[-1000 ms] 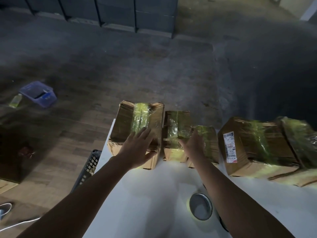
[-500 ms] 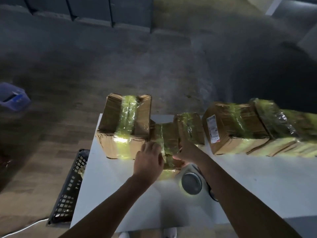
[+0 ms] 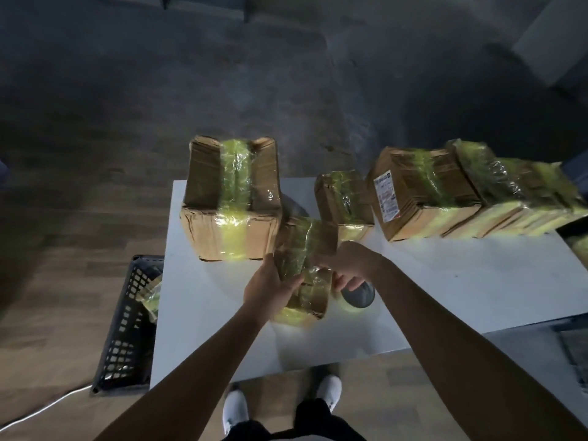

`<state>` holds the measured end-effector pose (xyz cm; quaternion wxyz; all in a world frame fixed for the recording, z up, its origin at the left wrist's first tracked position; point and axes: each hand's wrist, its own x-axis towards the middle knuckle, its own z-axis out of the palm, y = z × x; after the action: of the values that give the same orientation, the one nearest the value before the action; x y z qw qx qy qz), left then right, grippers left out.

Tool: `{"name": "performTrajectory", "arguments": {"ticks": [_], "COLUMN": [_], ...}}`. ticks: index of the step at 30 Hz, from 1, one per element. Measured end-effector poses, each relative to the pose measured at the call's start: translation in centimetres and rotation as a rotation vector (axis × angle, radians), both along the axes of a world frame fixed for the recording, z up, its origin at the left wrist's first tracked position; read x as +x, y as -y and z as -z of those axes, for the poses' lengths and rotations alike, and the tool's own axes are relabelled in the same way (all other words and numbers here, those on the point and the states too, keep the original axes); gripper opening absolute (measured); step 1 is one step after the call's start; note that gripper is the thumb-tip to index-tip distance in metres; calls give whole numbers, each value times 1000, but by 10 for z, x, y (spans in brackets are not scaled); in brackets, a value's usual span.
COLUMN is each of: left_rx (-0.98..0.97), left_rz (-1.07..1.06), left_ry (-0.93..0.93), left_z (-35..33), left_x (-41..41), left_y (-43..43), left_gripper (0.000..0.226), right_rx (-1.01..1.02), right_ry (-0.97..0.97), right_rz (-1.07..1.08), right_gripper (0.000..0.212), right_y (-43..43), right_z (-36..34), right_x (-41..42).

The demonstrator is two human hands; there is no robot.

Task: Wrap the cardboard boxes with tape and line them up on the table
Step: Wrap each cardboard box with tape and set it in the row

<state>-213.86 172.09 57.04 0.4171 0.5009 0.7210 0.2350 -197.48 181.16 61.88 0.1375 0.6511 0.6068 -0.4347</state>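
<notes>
A small cardboard box (image 3: 305, 249) wrapped in yellowish tape is lifted off the white table (image 3: 445, 281). My left hand (image 3: 269, 289) grips its left side and my right hand (image 3: 350, 265) grips its right side. A large taped box (image 3: 232, 198) stands at the table's far left. A smaller taped box (image 3: 345, 198) stands to its right, then a labelled box (image 3: 420, 189) and more taped boxes (image 3: 515, 192) in a row. A tape roll (image 3: 361, 297) lies flat on the table, partly hidden under my right hand.
A dark plastic crate (image 3: 127, 323) sits on the wooden floor left of the table, with something yellowish inside. A white cable (image 3: 41, 412) runs along the floor. My white shoes (image 3: 235, 412) show below the table's near edge.
Both hands left the tops of the boxes in the row, took hold of the small box and pulled it up and toward me. The view tilted down.
</notes>
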Motion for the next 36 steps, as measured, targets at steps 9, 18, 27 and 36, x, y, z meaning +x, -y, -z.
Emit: {"name": "performTrajectory", "arguments": {"ticks": [9, 18, 27, 36], "left_rx": [-6, 107, 95, 61], "left_rz": [26, 89, 24, -80], "left_ry": [-205, -501, -588, -196], "left_z": [2, 2, -1, 0], "left_x": [4, 38, 15, 6], "left_y": [5, 12, 29, 20], "left_gripper": [58, 71, 74, 127], "right_rx": [374, 562, 675, 736], "right_ry": [352, 217, 387, 417], "right_rz": [-99, -503, -595, -776], "right_gripper": [108, 109, 117, 85], "right_y": [26, 0, 5, 13], "right_z": [28, 15, 18, 9], "right_x": [-16, 2, 15, 5]}}
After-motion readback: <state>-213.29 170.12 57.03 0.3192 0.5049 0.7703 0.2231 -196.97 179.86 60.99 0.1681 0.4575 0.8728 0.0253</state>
